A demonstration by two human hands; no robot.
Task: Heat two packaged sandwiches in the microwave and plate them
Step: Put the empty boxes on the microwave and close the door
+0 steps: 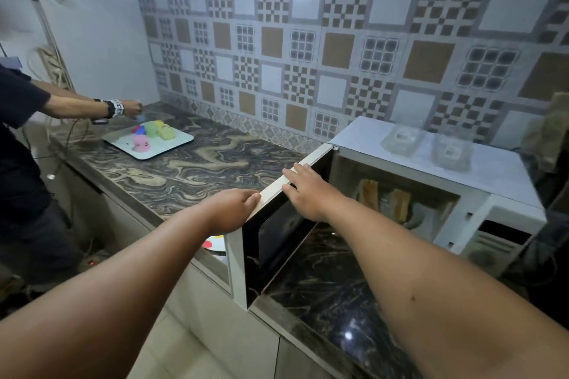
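A white microwave stands on the counter at the right with its door swung wide open toward me. Inside the cavity, two sandwiches stand upright on the turntable. My left hand grips the outer top corner of the door, fingers curled over its edge. My right hand lies on the door's top edge with straight fingers draped over it. Two empty clear plastic packages lie on top of the microwave.
A dark marbled counter runs left. On it sits a white tray with coloured toys. Another person's hand reaches over the counter's far left end. A round plate with coloured spots shows below the door.
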